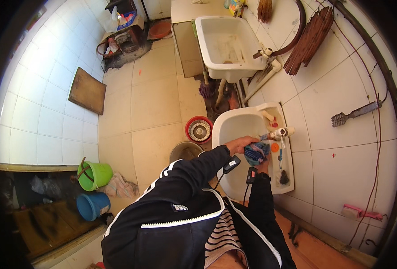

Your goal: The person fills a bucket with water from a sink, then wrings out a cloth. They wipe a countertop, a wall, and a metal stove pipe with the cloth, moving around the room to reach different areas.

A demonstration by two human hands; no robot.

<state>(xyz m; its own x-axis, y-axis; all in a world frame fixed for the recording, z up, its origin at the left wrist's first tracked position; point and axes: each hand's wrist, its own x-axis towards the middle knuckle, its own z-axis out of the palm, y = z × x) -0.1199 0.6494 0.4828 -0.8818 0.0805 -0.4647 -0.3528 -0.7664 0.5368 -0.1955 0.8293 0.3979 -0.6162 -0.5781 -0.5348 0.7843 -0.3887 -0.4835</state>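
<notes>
My left hand [241,145] and my right hand [263,167] both grip a bunched blue patterned cloth [256,153] over the white ceramic washbasin [220,126]. The left fingers hold its upper left side; the right hand is at its lower right edge, partly hidden by it. Just above the cloth is the basin's faucet [279,133]. On the basin ledge lie an orange round lid [274,147], a slim blue-handled item [280,158] and a dark scouring tangle [284,177]. Whether water runs cannot be told.
A second white sink [203,40] stands beyond the basin. On the floor to the left are a red basin [187,129] and a metal bucket [176,148]. Green [101,175] and blue [92,205] buckets stand farther left. A pink brush [361,212] hangs on the right wall.
</notes>
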